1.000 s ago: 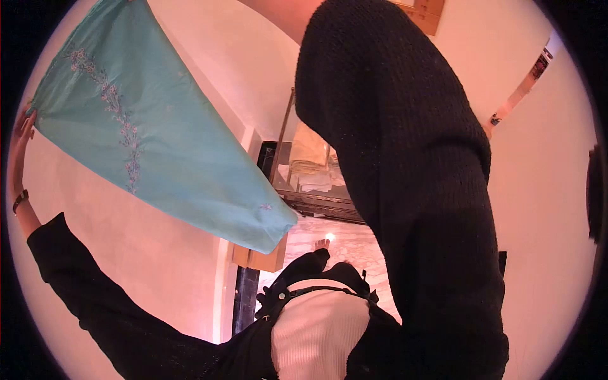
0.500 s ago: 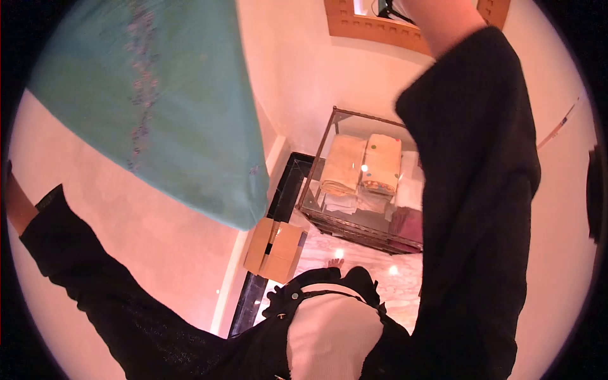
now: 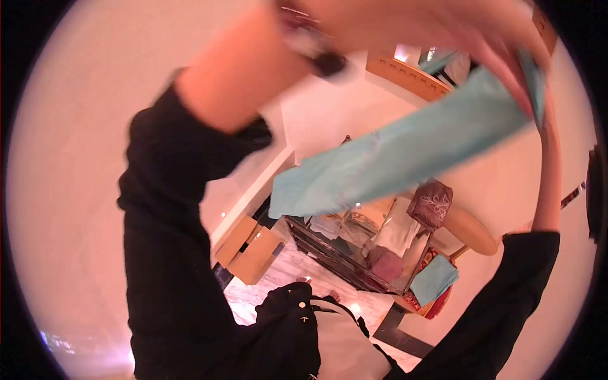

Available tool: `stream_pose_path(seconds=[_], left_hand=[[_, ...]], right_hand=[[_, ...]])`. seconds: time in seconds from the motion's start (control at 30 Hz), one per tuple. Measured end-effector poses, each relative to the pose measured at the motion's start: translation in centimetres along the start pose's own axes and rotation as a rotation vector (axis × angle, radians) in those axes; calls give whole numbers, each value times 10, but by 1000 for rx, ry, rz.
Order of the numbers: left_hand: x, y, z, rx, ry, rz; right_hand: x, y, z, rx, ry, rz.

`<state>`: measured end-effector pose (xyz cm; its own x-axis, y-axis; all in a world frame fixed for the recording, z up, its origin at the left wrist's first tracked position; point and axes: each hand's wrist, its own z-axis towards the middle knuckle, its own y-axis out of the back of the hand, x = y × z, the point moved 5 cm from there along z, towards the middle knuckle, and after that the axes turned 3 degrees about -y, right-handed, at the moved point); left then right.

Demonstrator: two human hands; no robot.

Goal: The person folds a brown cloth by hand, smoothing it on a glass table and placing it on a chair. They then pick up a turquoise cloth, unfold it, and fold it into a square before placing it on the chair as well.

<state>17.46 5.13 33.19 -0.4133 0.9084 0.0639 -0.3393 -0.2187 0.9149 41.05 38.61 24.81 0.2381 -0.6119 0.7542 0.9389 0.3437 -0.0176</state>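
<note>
A teal cloth (image 3: 392,145) with a faint floral strip hangs folded into a narrow band, slanting from the upper right down to the left. My left hand (image 3: 481,31) reaches across the top and closes on the cloth's upper right end, blurred by motion. At that same end is my right hand (image 3: 538,88), raised from the right side and mostly hidden behind the cloth and the left hand. The cloth's lower left end hangs free above a cardboard box (image 3: 250,250).
Behind the cloth stands a metal-framed glass cabinet (image 3: 335,256) with folded textiles. A dark patterned bundle (image 3: 431,202) lies on it. Beside it, a folded teal cloth (image 3: 434,280) rests on a red patterned seat (image 3: 437,307). A wood-framed mirror (image 3: 405,73) hangs on the wall.
The teal cloth went from spread wide at the left to a narrow band at the centre right. My left hand swung from the far left to the upper right, meeting my right hand; the view shifted.
</note>
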Motion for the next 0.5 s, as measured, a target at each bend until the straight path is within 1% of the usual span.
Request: stream_pose_path(seconds=[0.07,0.17,0.2,0.27,0.37,0.4,0.5], left_hand=[[7,-48,30,-3,168,-173],[18,-93,55,-16,349,-363],[20,-102,58,-23,383,-404],[20,-109,59,-44,433,-468],[26,-105,48,-71,474,-529],[28,-98,40,-83,485,-542],[31,-77,23,-122,517,-558]], right_hand=[[-10,18,-8,44,-25,-71],[-9,45,-50,90,-73,-196],[-18,57,-53,102,-111,-118],[-25,61,-62,117,-185,38],[-19,59,-64,181,-170,-143],[-6,41,-67,64,-152,-194],[-5,19,-51,100,-124,-123]])
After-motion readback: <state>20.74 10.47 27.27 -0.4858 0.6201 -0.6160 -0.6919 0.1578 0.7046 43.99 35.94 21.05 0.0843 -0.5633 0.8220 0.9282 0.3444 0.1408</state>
